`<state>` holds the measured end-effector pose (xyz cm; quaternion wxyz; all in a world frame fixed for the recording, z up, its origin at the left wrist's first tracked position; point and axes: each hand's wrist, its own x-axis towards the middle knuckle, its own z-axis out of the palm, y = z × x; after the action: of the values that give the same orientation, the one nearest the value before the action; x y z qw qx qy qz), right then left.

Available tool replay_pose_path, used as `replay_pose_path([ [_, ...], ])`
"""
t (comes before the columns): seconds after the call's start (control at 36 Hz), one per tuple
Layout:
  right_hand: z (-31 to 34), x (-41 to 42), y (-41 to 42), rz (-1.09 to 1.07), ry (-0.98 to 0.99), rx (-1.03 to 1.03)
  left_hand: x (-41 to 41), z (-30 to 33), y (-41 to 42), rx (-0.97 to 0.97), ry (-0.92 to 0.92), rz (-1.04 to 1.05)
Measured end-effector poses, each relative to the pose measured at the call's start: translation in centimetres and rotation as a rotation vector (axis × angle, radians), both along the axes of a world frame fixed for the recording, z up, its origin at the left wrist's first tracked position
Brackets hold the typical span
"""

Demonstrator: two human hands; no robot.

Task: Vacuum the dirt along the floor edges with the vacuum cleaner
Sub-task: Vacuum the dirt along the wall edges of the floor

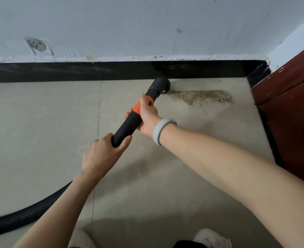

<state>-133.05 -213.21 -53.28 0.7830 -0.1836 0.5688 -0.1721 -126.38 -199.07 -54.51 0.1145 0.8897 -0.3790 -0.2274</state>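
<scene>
The right hand [148,114] grasps the vacuum tube [127,126] at its orange collar, and the left hand [102,153] is clenched around the near end, where the hose [22,217] runs off to the left. The nozzle [161,85] sits on the floor against the black baseboard [58,71], touching the left end of the dirt strip [201,97]. If the nozzle sweeps right too quickly, it may scatter the grains toward the far-right corner by the red door [291,104].
</scene>
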Motion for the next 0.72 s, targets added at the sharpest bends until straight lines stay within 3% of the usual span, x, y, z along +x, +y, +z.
replay_pose_path([
  [0.44, -0.3, 5.2, 4.2, 0.172, -0.023, 0.074, 2.4, -0.3, 5.1, 0.058, -0.065, 0.188],
  [0.72, -1.5, 2.6, 4.4, 0.059, 0.004, 0.075, 0.5, -0.9, 4.8, 0.07, -0.02, 0.126],
])
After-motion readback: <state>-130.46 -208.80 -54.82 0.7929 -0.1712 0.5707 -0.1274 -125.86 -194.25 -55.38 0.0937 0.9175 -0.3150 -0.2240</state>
